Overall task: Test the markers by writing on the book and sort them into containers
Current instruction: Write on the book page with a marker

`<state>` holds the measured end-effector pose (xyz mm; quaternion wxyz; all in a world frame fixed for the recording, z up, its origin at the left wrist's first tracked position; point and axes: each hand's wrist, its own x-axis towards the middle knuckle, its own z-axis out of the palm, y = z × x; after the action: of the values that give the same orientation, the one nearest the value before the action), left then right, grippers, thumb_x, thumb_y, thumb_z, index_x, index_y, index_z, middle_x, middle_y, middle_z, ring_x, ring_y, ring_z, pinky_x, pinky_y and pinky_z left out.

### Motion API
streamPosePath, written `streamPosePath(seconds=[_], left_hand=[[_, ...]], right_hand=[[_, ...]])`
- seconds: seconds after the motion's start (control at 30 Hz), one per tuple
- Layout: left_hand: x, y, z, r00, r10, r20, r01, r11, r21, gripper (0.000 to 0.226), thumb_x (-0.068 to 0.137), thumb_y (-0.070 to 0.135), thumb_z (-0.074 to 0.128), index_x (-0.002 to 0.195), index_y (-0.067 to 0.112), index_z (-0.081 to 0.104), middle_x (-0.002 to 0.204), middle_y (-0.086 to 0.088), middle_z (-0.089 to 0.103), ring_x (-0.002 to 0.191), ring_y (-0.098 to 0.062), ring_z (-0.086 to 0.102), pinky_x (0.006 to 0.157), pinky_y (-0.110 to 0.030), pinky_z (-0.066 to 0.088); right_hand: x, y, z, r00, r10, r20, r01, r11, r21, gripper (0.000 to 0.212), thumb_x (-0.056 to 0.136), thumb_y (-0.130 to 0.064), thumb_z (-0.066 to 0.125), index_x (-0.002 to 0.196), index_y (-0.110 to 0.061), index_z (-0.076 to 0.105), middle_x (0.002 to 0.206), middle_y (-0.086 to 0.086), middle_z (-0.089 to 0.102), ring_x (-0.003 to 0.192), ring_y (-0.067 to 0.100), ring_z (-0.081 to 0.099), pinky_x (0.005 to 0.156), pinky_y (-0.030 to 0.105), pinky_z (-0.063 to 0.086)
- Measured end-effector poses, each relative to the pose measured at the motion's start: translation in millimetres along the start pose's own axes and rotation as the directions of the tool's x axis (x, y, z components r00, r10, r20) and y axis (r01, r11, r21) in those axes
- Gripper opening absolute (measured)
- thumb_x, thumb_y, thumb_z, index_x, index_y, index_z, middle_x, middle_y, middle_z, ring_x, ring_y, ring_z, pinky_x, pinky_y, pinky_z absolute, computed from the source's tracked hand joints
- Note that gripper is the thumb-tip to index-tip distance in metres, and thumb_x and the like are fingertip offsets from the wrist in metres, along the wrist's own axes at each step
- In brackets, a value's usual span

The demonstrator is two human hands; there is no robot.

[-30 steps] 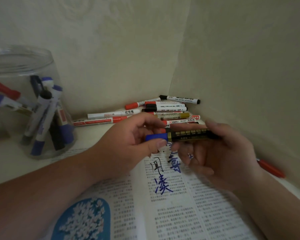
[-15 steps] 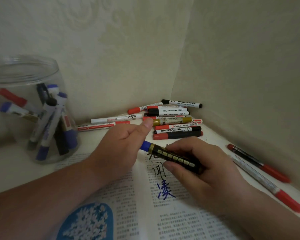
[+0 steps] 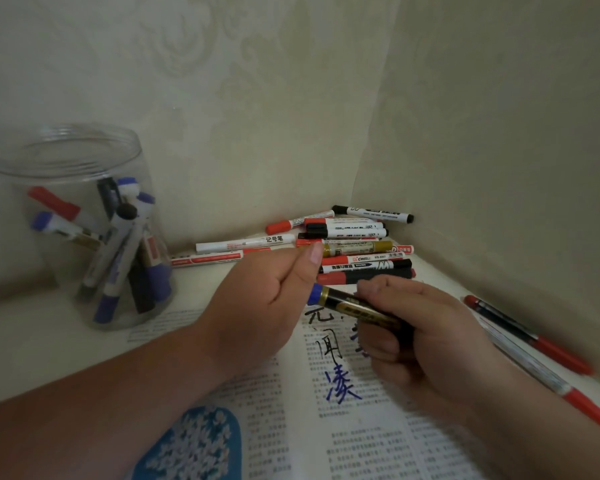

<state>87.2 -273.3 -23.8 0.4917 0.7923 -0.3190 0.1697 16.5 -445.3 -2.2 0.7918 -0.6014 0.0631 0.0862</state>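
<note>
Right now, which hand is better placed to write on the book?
Right. The right hand grips the marker above the book, beside the written strokes; the left hand is only at its blue end.

jar (image 3: 84, 258) left of book (image 3: 326, 427), markers (image 3: 354, 244) behind

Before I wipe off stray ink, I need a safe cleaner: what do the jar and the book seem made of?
Jar: clear and glossy, likely thin plastic, possibly glass; markers show through its wall and the rim looks threaded. Book: matte printed paper, with fine print and handwritten ink strokes on it.
</note>
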Motion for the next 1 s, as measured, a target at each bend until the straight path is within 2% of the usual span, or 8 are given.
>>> streamPosePath(seconds=[0.13,0.3,0.4,0.5,0.63,0.77,0.9,1.0], left_hand=[[2.8,-11.1,-2.7,0.998,-0.019,-0.061,0.019,1.0,-0.002,0.046,0.102,0.044,0.044,0.06,0.026,0.036,0.056,0.008,0.041,0.052,-0.007,0.039,0.05,-0.015,0.03],[2.0,-14.6,-3.1,0.992,-0.099,-0.074,0.095,0.994,-0.056,0.043,0.09,0.051,0.06,0.066,0.017,0.054,0.063,-0.005,0.05,0.054,-0.006,0.042,0.053,-0.018,0.035],[1.6,-12.7,-6.4,0.98,-0.187,-0.072,0.174,0.971,-0.162,0.047,0.089,0.054,0.051,0.067,0.013,0.056,0.06,-0.007,0.052,0.053,-0.004,0.043,0.054,-0.02,0.036],[7.3,-25.2,-11.3,0.939,-0.314,-0.141,0.277,0.933,-0.229,0.049,0.099,0.049,0.045,0.065,0.016,0.055,0.054,0.001,0.049,0.052,-0.007,0.044,0.055,-0.023,0.038],[15.0,-38.1,-10.7,0.866,-0.459,-0.199,0.364,0.851,-0.378,0.043,0.1,0.029,0.058,0.06,0.012,0.055,0.05,0.006,0.042,0.049,-0.008,0.036,0.051,-0.026,0.033],[17.7,-39.9,-14.4,0.766,-0.619,-0.173,0.437,0.699,-0.566,0.04,0.099,0.033,0.059,0.062,0.018,0.062,0.054,0.006,0.056,0.056,-0.006,0.055,0.057,-0.024,0.045],[15.0,-35.2,-20.1,0.789,-0.597,-0.147,0.439,0.714,-0.545,0.044,0.099,0.035,0.058,0.058,0.019,0.058,0.052,0.004,0.051,0.051,-0.007,0.048,0.054,-0.027,0.043],[13.3,-33.7,-21.9,0.825,-0.551,-0.122,0.435,0.759,-0.485,0.046,0.101,0.033,0.055,0.057,0.02,0.048,0.048,0.006,0.045,0.048,-0.004,0.041,0.051,-0.019,0.037]], right_hand=[[9.8,0.0,-11.2,0.985,-0.156,-0.08,0.162,0.984,0.069,0.012,0.073,-0.009,0.068,0.075,-0.009,0.056,0.06,0.015,0.049,0.043,0.015,0.034,0.036,0.019,0.027],[14.6,3.8,-12.9,0.889,-0.369,-0.272,0.385,0.923,0.006,0.023,0.075,-0.006,0.068,0.098,-0.004,0.064,0.076,0.014,0.069,0.057,0.022,0.063,0.047,0.027,0.052],[20.9,-0.8,-7.8,0.83,-0.446,-0.336,0.46,0.887,-0.039,0.028,0.086,-0.001,0.063,0.113,-0.007,0.068,0.081,0.009,0.074,0.067,0.021,0.07,0.056,0.027,0.052],[24.2,-15.6,-1.5,0.786,-0.501,-0.362,0.52,0.853,-0.051,0.028,0.091,0.001,0.06,0.113,-0.012,0.071,0.08,0.004,0.073,0.068,0.018,0.067,0.058,0.025,0.051],[27.2,-51.7,40.0,0.698,-0.688,-0.197,0.66,0.726,-0.194,0.027,0.088,-0.006,0.068,0.113,-0.019,0.069,0.081,0.005,0.073,0.074,0.027,0.067,0.062,0.027,0.051],[36.8,-92.6,115.0,0.541,-0.84,0.047,0.814,0.509,-0.279,0.019,0.09,-0.006,0.069,0.106,-0.014,0.061,0.083,0.008,0.074,0.075,0.023,0.073,0.062,0.028,0.055],[68.0,-115.9,172.0,0.429,-0.884,0.184,0.859,0.336,-0.387,0.015,0.09,-0.008,0.071,0.101,-0.009,0.061,0.087,0.009,0.073,0.075,0.015,0.073,0.063,0.026,0.058],[98.3,-113.9,197.6,0.47,-0.838,0.277,0.796,0.266,-0.544,0.013,0.082,-0.011,0.077,0.092,-0.011,0.068,0.083,0.003,0.073,0.072,0.011,0.07,0.067,0.023,0.058]])
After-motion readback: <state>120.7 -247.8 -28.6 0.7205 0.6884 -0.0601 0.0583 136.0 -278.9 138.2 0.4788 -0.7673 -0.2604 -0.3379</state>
